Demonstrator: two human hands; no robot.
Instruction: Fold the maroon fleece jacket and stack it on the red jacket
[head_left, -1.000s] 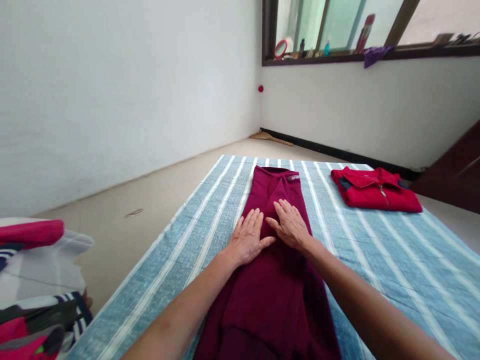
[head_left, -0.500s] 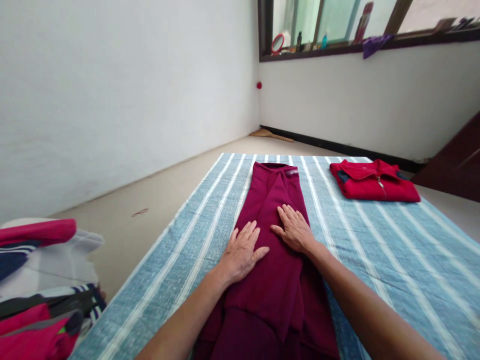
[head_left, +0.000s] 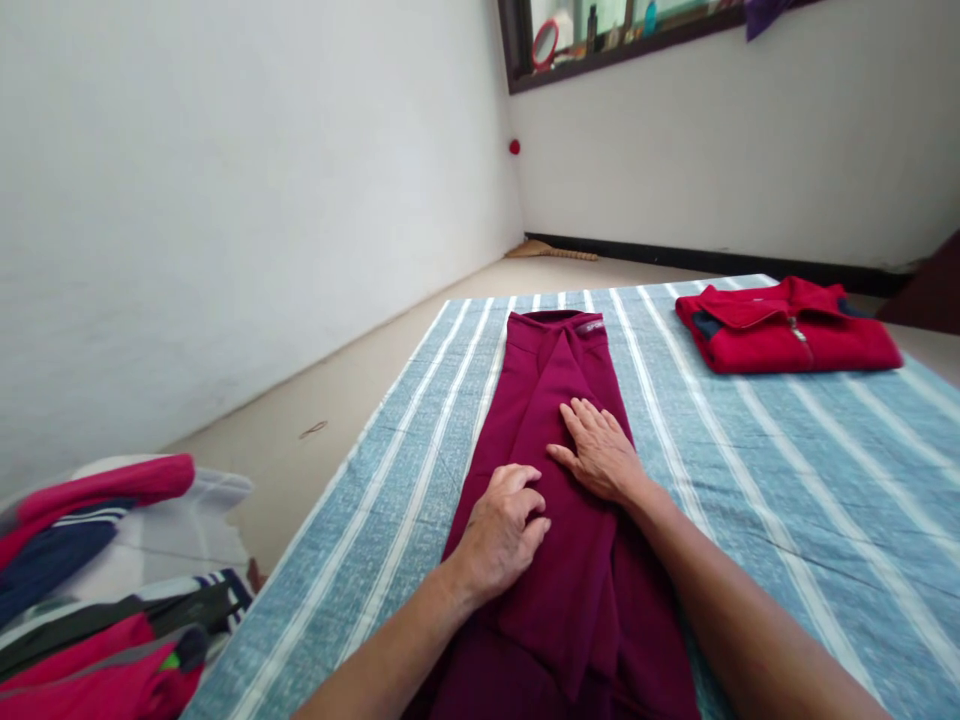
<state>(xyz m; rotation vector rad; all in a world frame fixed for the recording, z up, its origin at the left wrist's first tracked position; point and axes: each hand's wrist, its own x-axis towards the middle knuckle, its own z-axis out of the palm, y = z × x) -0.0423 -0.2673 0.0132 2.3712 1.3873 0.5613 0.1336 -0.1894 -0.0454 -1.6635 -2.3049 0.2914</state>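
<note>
A maroon top lies folded into a long strip, with a neck-like opening and white lettering at its far end. One layer slants across it, and its near end runs out of view. My left hand rests on the left part of the cloth, fingers bent and apart, with no fold visibly gripped. Flat on the right side, with fingers stretched out, lies my right hand.
A blue bedspread with white stripes lies beneath. On its far right sits a folded red zip jacket. Piled clothes stand at the lower left. A broom lies on the floor by the far corner.
My left hand has drawn back towards me and its fingers have curled. The right hand stays flat on the maroon top. The view has tilted downward slightly.
</note>
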